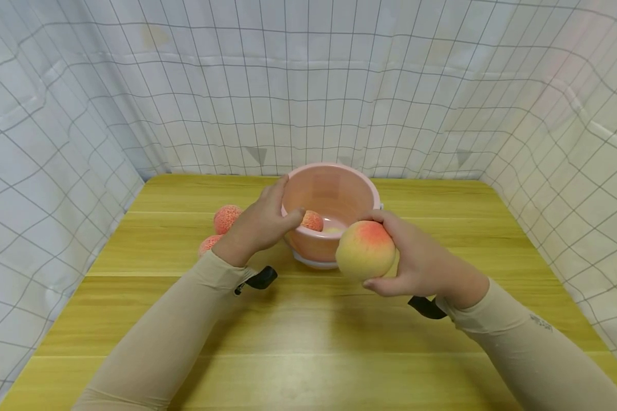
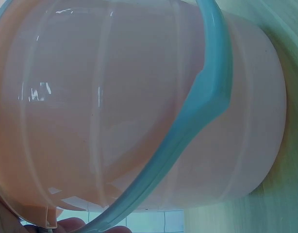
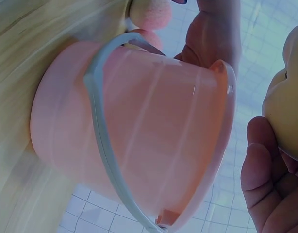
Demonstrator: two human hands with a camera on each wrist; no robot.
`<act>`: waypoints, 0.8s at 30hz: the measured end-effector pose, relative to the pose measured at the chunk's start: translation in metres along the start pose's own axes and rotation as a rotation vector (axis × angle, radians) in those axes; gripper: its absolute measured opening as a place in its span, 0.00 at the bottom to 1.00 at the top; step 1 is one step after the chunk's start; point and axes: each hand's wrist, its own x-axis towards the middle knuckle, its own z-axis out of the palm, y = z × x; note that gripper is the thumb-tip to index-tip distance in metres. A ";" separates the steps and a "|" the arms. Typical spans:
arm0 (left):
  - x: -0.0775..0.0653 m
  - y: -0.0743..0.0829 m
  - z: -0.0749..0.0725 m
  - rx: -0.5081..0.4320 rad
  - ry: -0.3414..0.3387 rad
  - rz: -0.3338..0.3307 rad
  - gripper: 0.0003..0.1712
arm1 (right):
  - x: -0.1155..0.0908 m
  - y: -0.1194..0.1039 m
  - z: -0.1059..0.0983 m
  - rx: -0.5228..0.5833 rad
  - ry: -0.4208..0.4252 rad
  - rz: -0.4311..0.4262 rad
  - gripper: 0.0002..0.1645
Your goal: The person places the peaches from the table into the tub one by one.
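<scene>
In the head view a pink bucket (image 1: 329,248) stands upright on the table, with a red-orange speckled ball (image 1: 312,221) inside it. My left hand (image 1: 259,225) grips the bucket's left rim, thumb over the edge and fingers along the outside. The bucket's pale bail handle (image 2: 173,136) hangs down its side in the left wrist view. My right hand (image 1: 416,257) holds a yellow peach (image 1: 366,251) with a red blush, in front of the bucket's right rim. Fingers (image 3: 260,170) and part of the peach (image 3: 287,104) show in the right wrist view.
Two more speckled balls, one farther back (image 1: 227,219) and one partly hidden by the left wrist (image 1: 209,244), lie left of the bucket. The wooden table (image 1: 288,337) is bordered by a white grid-patterned curtain (image 1: 329,85) at the back and sides.
</scene>
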 end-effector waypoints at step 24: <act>0.000 0.000 0.000 0.013 0.008 0.009 0.55 | 0.001 0.003 -0.006 0.022 0.110 0.027 0.55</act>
